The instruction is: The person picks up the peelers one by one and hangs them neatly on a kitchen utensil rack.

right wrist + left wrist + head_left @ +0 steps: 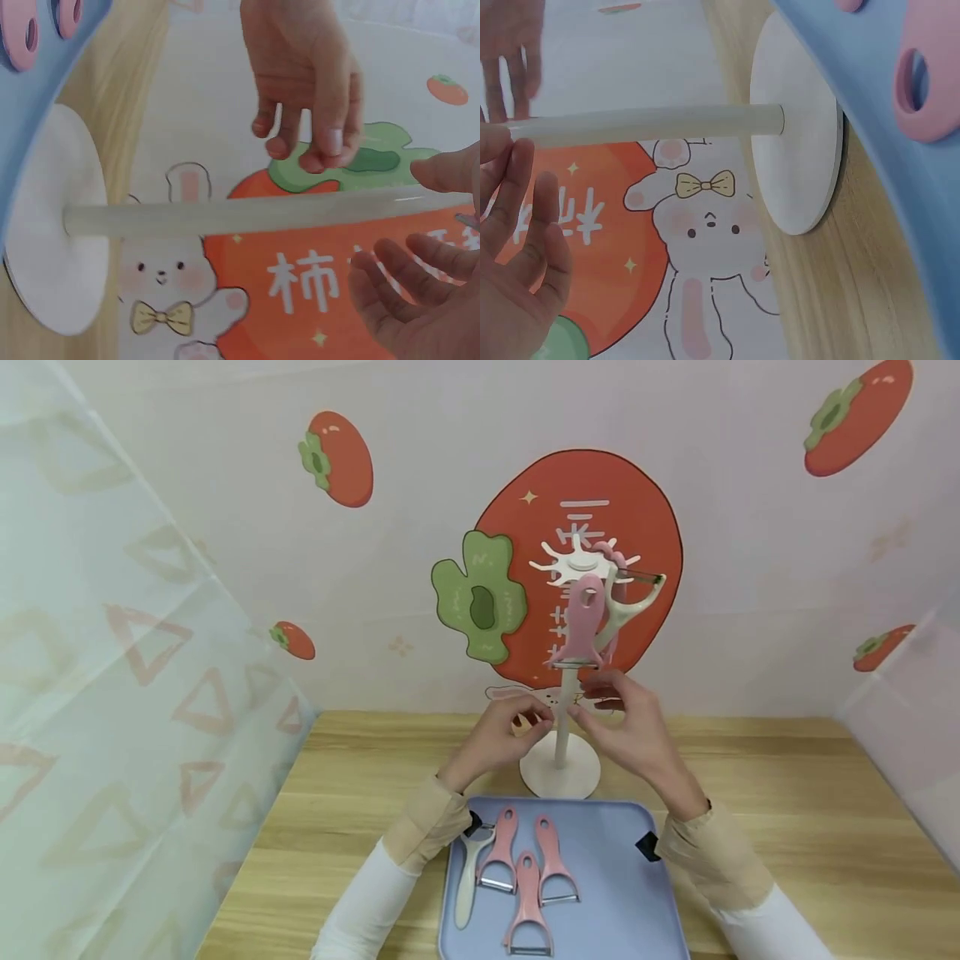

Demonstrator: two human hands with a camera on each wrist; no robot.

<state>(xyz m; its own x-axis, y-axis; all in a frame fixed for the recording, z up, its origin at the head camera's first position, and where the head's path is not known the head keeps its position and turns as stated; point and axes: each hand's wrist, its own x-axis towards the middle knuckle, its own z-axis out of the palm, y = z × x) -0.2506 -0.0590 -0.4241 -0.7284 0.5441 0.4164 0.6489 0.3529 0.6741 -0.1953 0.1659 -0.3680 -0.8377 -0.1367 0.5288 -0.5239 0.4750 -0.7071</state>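
A white stand has a round base, a slim pole and a top ring of prongs. From the prongs hang a pink peeler, a white peeler and more pink behind them. My left hand is beside the pole, its fingers loosely bent and fingertips close to it. On the other side, my right hand has its thumb and fingers spread around the pole below the peelers. In the right wrist view, the right hand shows a gap between its fingers and the pole.
A blue tray lies in front of the stand on the wooden table. It holds a white peeler and three pink peelers, one of them a pink peeler nearest me. A persimmon-printed backdrop stands behind.
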